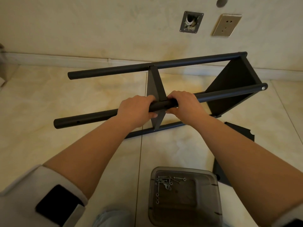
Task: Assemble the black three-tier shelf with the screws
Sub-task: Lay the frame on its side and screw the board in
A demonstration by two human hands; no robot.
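**Shelf frame on its side, both hands on the near pole**

The shelf (pixel 229 89) lies on its side on the tiled floor (pixel 49 99) by the wall, one panel fixed at its right end and a middle panel (pixel 155 86) set between the poles. I see my left hand (pixel 136 108) and right hand (pixel 183 104) curled around the near pole (pixel 91 117), either side of the middle panel. A clear tub (pixel 208 194) holding loose screws (pixel 164 182) sits near my knees. Another black panel (pixel 241 130) lies flat under my right forearm. A wall socket (pixel 227 24) and an open wall box (pixel 191 22) sit above.
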